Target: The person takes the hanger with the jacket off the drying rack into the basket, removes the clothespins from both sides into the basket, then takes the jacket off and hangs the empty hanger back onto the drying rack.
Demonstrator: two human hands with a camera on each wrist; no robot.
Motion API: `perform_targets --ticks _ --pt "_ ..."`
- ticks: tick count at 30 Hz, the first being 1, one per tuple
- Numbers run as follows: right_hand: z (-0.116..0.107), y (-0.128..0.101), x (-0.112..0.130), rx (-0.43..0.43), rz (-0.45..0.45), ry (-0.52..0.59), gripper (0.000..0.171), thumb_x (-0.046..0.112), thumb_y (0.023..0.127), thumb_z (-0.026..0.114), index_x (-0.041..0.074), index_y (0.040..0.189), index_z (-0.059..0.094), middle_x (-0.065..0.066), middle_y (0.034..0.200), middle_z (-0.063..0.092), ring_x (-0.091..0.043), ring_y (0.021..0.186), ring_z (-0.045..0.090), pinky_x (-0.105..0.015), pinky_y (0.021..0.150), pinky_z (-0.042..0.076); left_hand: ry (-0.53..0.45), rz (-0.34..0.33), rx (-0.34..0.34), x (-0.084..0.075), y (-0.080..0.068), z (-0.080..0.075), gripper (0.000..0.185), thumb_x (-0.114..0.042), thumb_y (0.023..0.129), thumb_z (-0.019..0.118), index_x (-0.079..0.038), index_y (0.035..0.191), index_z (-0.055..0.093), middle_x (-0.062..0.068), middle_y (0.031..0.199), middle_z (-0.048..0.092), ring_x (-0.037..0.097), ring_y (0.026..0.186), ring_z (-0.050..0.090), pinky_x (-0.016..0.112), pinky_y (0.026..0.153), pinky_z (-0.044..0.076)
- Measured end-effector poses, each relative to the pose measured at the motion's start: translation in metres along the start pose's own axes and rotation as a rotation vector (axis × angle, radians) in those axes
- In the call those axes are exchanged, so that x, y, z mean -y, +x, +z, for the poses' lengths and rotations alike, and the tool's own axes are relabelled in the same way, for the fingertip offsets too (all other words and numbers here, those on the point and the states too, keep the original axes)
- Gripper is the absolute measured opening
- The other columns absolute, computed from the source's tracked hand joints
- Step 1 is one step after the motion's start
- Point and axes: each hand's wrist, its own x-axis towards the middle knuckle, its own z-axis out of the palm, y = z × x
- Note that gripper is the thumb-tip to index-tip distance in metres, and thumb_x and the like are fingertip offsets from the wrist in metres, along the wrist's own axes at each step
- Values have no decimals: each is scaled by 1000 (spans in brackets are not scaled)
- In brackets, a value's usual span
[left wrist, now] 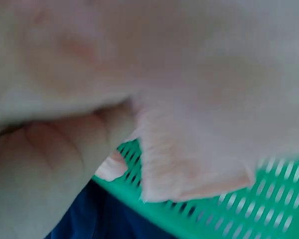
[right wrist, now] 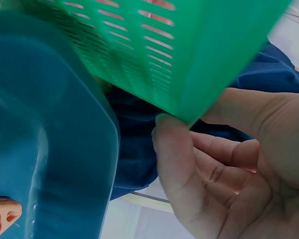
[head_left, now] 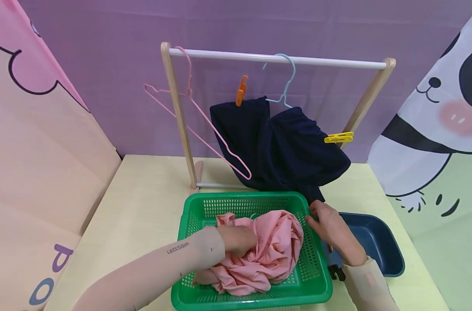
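Observation:
Pink cloth [head_left: 276, 242] lies bunched in a green perforated basket [head_left: 255, 304]. My left hand [head_left: 239, 240] reaches down into the heap and grips some of the fabric, its fingertips hidden among the folds. In the left wrist view, a frayed edge of the cloth [left wrist: 164, 169] hangs beside the thumb. At the basket's far right corner, my right hand [head_left: 331, 222] pinches the rim between thumb and forefinger. The right wrist view has this hand [right wrist: 209, 169] beneath the green corner, the other fingers curled.
Behind the basket stands a drying rack [head_left: 275, 57] with a navy garment [head_left: 282, 147], an orange clip [head_left: 241, 90], a yellow clip [head_left: 339, 138] and a bare pink hanger [head_left: 205, 116]. A dark blue basin [head_left: 395, 255] is at the right, with an orange clip [right wrist: 5, 214] in it.

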Motion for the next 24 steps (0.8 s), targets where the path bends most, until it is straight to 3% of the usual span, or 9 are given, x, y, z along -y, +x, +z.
perform_targets --ticks 4,6,8,12,18,24 --pt "0 0 0 4 4 3 20 6 91 69 -2 105 58 -15 94 63 -23 75 60 -42 70 59 -175 -1 -55 5 -20 -17 15 -14 88 77 -20 75 72 -5 63 53 10 60 50 21 51 41" --pt "0 0 0 4 6 6 20 7 91 70 -2 106 58 -15 95 63 -23 75 60 -42 70 59 -224 7 -117 9 -31 -28 11 -13 89 75 -19 80 73 -7 65 56 9 63 52 22 56 43" --pt "0 -1 0 4 8 7 20 7 91 70 -2 106 58 -15 95 63 -23 75 60 -42 70 59 -254 10 -182 14 -45 -37 6 -12 90 73 -16 90 76 -6 74 63 9 70 55 22 64 48" --pt "0 -1 0 9 10 13 20 7 91 70 -1 106 58 -15 95 63 -23 76 61 -42 71 59 -270 -8 -321 23 -72 -46 17 -9 91 72 -10 108 75 1 98 69 15 88 60 30 82 54" --pt "0 -1 0 16 15 13 20 7 92 69 -1 106 58 -16 98 64 -24 78 62 -43 72 59 -318 -106 -455 36 -108 -35 28 -8 90 74 -3 118 72 12 114 65 27 104 61 42 87 54" --pt "-1 -1 0 3 4 -1 20 7 92 69 -1 105 58 -17 98 64 -25 79 62 -43 71 59 -295 -223 -572 50 -131 -4 28 -8 87 78 2 113 70 20 120 59 35 105 62 47 89 53"
